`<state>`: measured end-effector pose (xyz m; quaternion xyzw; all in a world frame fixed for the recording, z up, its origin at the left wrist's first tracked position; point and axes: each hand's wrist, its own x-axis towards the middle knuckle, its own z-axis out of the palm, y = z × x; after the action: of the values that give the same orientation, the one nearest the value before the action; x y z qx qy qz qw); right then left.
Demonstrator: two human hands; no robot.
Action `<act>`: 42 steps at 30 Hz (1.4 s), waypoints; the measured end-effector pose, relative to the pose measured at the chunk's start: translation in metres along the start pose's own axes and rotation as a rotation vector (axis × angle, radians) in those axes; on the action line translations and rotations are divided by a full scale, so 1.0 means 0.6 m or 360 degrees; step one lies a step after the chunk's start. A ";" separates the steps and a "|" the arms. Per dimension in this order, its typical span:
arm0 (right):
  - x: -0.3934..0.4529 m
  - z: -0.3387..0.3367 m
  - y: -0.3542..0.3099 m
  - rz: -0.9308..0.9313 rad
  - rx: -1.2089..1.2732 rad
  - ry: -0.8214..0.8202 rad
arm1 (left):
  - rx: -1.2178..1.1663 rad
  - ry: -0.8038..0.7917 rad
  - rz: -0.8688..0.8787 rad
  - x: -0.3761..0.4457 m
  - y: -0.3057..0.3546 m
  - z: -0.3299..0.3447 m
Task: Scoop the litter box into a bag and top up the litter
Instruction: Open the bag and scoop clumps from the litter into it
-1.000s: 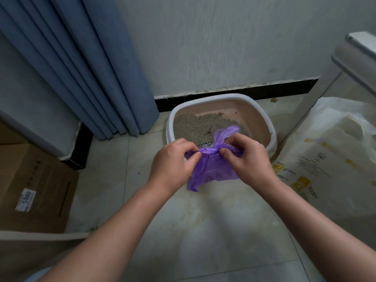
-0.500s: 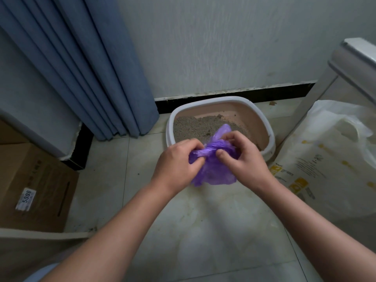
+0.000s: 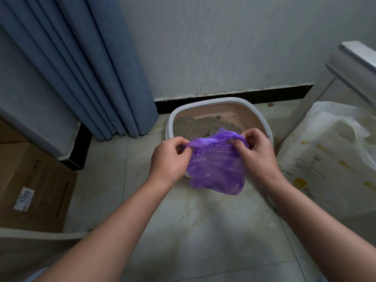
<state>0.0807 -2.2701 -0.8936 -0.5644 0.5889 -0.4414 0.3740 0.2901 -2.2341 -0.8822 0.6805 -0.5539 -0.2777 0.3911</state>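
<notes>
Both hands, left hand (image 3: 169,157) and right hand (image 3: 257,152), pinch the purple bag (image 3: 215,165) with curled fingers at frame centre; it hides the litter box's (image 3: 213,102) near rim.

**Open tile in front, clutter on three sides**

Bare floor (image 3: 203,231) is lying open between the forearms and toward the camera; the litter box (image 3: 213,103) is sitting against the wall (image 3: 223,47), closing the far side; the purple bag (image 3: 215,167), held by the left hand (image 3: 168,157) and right hand (image 3: 257,153), is hanging over the box's near rim, blocking the way in from the front; a curtain (image 3: 91,68) and a carton (image 3: 36,186) are crowding the left; a white sack (image 3: 329,159) and a pale frame (image 3: 305,110) are hemming in the right.
</notes>
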 end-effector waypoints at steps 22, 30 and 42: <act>-0.022 0.005 -0.032 0.0000 -0.0448 -0.0335 | 0.0150 -0.0136 -0.0251 -0.010 0.013 -0.026; -0.031 -0.003 -0.001 -0.0170 -0.1814 -0.1066 | 0.0460 -0.0062 -0.0304 -0.007 -0.002 -0.026; -0.009 -0.014 0.010 0.0140 -0.1524 -0.0960 | -0.1271 0.0045 -0.1124 0.012 0.007 -0.044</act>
<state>0.0712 -2.2638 -0.8970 -0.7470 0.6134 0.0715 0.2461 0.3109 -2.2357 -0.8640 0.6275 -0.1369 -0.5725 0.5097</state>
